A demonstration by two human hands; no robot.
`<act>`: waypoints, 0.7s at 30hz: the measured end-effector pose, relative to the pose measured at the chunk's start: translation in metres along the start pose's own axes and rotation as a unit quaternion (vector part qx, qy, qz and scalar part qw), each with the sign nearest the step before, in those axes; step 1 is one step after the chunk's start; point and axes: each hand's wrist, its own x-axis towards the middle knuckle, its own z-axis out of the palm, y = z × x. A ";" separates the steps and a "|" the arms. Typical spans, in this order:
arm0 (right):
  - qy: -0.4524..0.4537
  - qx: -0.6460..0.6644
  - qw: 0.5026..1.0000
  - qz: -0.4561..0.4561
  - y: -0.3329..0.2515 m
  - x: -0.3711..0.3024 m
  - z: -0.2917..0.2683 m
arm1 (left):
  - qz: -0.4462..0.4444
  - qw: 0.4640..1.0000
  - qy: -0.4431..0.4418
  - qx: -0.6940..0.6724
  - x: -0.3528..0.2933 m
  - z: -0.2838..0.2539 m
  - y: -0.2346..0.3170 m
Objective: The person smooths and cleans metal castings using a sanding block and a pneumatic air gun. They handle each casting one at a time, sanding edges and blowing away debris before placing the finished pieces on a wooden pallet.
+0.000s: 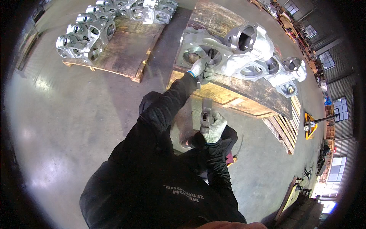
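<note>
My right hand (216, 128), in a pale knit glove, is closed round a hammer below the table edge. The grey steel hammer head (206, 117) points up, and most of the handle is hidden by my fist. Farther up, my left hand (199, 68), also gloved, is closed on a narrow metal chisel (198, 84) whose lower end sticks out below the fingers. That hand is against the near face of a large silver metal casting (219, 42) with round openings. The chisel's far end is hidden. Hammer and chisel are apart.
More castings (288, 78) stand to the right on the wooden platform (244, 97). A slatted pallet (282, 131) lies beside it. At the upper left, another wooden pallet (127, 49) carries several castings. A yellow pallet jack (310, 126) stands at the right.
</note>
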 end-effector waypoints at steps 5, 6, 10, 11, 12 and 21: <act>0.006 0.017 0.999 0.050 -0.029 0.006 -0.026 | 0.004 0.997 -0.032 -0.070 -0.007 0.007 -0.003; -0.002 -0.004 0.999 0.042 -0.031 0.008 -0.028 | -0.016 0.995 -0.029 -0.093 -0.007 0.005 -0.001; -0.012 -0.013 1.000 0.013 -0.027 0.009 -0.025 | -0.024 0.992 -0.089 -0.082 -0.007 -0.015 0.014; -0.003 -0.005 1.000 0.008 -0.025 0.009 -0.023 | -0.067 0.978 -0.127 -0.151 -0.008 -0.021 0.017; -0.008 0.023 1.000 0.005 -0.023 0.009 -0.020 | -0.083 0.963 -0.173 -0.189 -0.009 -0.026 0.018; -0.119 0.121 0.962 0.215 -0.036 0.016 -0.017 | -0.072 0.980 -0.127 -0.137 -0.015 -0.018 0.007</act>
